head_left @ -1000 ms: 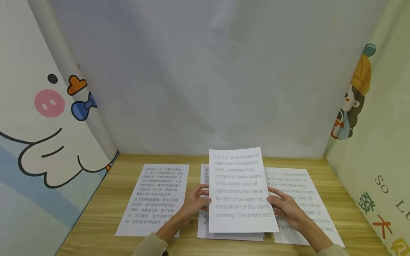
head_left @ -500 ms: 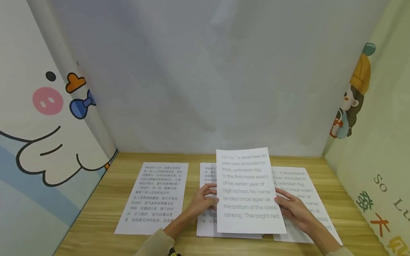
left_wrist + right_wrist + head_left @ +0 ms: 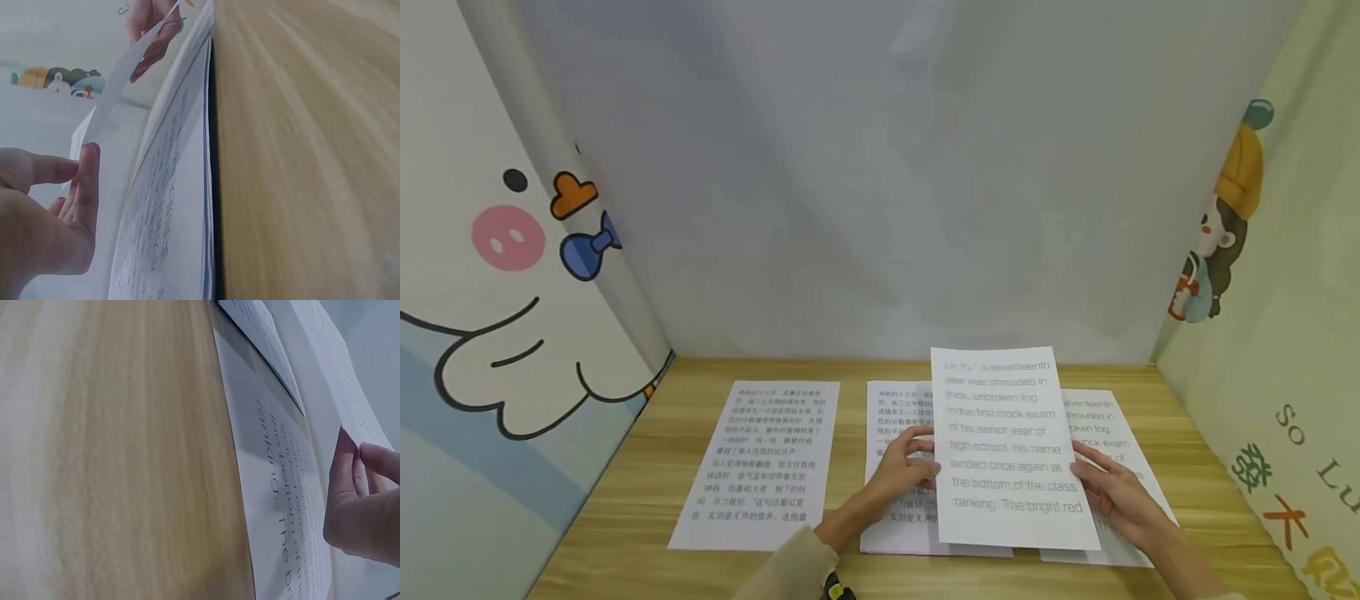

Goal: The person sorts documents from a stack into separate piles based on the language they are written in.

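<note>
A sheet of paper with large English print (image 3: 1007, 450) is held up off the table between both hands. My left hand (image 3: 898, 475) pinches its left edge, thumb in front and fingers behind, as the left wrist view also shows. At the right edge my right hand (image 3: 1116, 496) pinches it the same way; the right wrist view has the thumb and fingers (image 3: 344, 465) on the paper's edge. Beneath lies a stack of sheets with Chinese print (image 3: 891, 533), partly covered. Another English-print sheet (image 3: 1123, 550) lies to the right, partly hidden by the raised sheet and right hand.
A separate Chinese-print sheet (image 3: 752, 467) lies flat at the left of the wooden table (image 3: 625, 500). A pale grey wall (image 3: 850, 208) stands behind the table, with cartoon-printed panels on the left (image 3: 445, 275) and right (image 3: 1285, 358).
Both hands have carried the raised English-print sheet rightward, from over the middle stack to partly over the right-hand sheet. More of the stack shows now. The sheets on the table have stayed put.
</note>
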Action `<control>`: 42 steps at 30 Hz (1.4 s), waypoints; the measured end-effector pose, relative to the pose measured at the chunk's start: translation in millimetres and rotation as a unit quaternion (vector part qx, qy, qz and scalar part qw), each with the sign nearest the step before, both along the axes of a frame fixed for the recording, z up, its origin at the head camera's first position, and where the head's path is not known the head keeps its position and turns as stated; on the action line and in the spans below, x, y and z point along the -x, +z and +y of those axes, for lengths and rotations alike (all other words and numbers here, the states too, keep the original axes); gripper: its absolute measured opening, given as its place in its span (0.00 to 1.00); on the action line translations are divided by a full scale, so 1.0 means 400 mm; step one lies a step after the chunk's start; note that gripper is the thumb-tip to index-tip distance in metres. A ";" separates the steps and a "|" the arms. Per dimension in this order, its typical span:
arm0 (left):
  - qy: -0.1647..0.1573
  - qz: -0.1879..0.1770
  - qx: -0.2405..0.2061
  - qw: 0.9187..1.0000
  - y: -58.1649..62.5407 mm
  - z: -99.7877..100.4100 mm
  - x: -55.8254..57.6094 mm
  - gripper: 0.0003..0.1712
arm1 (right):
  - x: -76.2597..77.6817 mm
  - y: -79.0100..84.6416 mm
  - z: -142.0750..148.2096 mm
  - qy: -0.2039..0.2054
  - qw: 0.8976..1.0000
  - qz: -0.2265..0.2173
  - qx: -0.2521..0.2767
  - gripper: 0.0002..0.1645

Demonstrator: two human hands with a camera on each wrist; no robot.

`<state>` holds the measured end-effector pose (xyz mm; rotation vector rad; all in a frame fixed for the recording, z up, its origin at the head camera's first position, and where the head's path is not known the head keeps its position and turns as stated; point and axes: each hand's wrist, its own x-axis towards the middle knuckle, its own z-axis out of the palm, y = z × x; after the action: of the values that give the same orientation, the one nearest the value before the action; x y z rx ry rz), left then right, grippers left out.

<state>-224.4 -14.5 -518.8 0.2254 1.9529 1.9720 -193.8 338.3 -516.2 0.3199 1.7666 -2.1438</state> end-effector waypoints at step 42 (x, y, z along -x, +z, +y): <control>0.009 0.013 -0.022 1.000 0.053 0.324 -0.014 0.30 | -0.050 0.044 0.265 -0.023 0.996 -0.003 0.081 0.24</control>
<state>-218.7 115.0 -497.8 0.2480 1.9343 2.0351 -173.9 444.3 -498.4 0.3266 1.5833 -2.2990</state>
